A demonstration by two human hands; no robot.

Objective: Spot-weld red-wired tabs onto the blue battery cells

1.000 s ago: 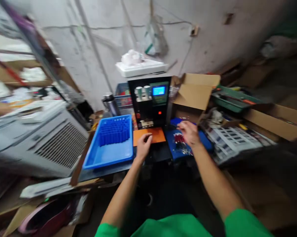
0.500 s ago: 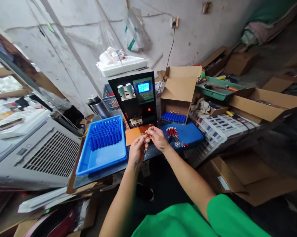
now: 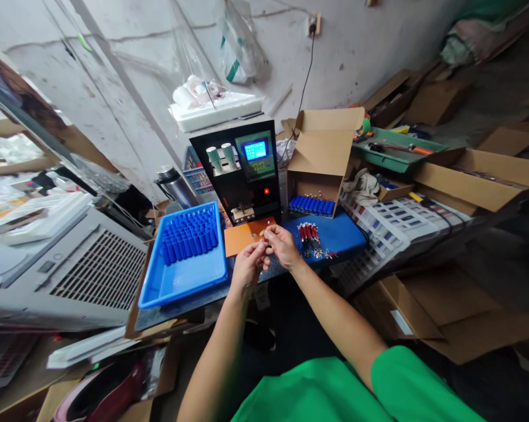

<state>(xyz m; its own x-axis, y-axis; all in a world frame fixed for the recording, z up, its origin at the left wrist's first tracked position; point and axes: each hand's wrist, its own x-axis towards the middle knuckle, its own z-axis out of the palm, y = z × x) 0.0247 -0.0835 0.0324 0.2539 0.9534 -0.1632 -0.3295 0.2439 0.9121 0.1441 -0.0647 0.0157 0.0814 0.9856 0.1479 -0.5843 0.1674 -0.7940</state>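
Note:
My left hand and my right hand meet in front of the machine, fingertips pinched close together. Between them is a thin wire lead, mostly covered by the fingers; a small pale tip pokes out above my right hand. Just right of my hands, a bundle of red and black wire leads with white ends lies on the blue mat. Behind my fingers is an orange pad, at the foot of the black spot welder with its lit screen.
To the left, a blue tray holds rows of upright blue cylindrical cells. An open cardboard box at the back right contains more blue cells. A steel flask stands behind the tray. Crates and cartons crowd the right side.
The camera view has shifted slightly. Both hands stay together at the wire lead, with only small finger movements; the bundle, tray and box look the same.

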